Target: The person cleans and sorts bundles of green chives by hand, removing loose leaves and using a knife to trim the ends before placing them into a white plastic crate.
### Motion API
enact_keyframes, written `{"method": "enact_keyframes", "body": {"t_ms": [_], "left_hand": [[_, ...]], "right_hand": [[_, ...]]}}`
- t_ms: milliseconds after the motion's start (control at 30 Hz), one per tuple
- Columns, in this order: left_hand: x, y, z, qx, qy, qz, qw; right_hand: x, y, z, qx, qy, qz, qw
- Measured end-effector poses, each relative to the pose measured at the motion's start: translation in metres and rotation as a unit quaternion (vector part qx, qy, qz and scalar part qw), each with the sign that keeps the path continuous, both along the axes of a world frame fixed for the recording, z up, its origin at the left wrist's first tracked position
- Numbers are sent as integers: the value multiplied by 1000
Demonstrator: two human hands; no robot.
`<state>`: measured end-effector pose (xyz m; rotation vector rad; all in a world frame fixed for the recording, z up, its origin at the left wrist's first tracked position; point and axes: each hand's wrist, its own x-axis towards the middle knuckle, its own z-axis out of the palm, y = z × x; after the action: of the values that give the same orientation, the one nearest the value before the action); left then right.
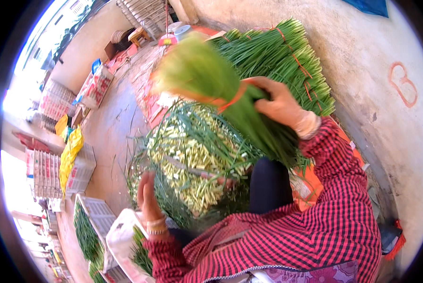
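Observation:
My right hand point(283, 104) is closed round a thick bundle of green chives point(268, 129), just below its orange band point(232, 98). The bundle's pale end is smeared by motion and points up to the left. My left hand point(149, 200) is raised with its fingers stretched out and holds nothing. Between my hands spreads a heap of pale cut stalk ends point(192, 188) mixed with loose green leaves. What looks like a knife point(189, 169) lies across this heap, partly covered by leaves.
More banded chive bundles point(273, 52) are stacked against the wall at the far right. White crates point(96, 214) holding greens stand at my lower left. Further left are stacked crates point(46, 174) and a yellow cloth point(71, 158). A blue bucket point(183, 32) stands at the back.

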<state>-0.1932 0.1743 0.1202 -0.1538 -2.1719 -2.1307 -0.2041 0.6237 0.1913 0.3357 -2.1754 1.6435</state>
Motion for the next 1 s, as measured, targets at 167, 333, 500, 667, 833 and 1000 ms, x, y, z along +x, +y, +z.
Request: {"method": "enact_keyframes", "body": {"t_ms": [167, 333, 500, 667, 833, 1000], "left_hand": [[34, 74, 89, 325, 125, -133, 928], [100, -22, 148, 240, 200, -13, 950], [154, -78, 206, 29, 144, 77, 986], [128, -33, 162, -396, 84, 81, 911], [76, -31, 14, -314, 53, 7, 948], [48, -1, -34, -514, 13, 41, 857]], "right_hand": [[58, -154, 43, 50, 48, 269, 961], [61, -193, -22, 139, -17, 342, 929], [43, -169, -134, 453, -218, 60, 862], [35, -174, -164, 515, -237, 49, 823], [21, -193, -164, 402, -321, 125, 848], [42, -177, -173, 70, -367, 133, 918]]}}
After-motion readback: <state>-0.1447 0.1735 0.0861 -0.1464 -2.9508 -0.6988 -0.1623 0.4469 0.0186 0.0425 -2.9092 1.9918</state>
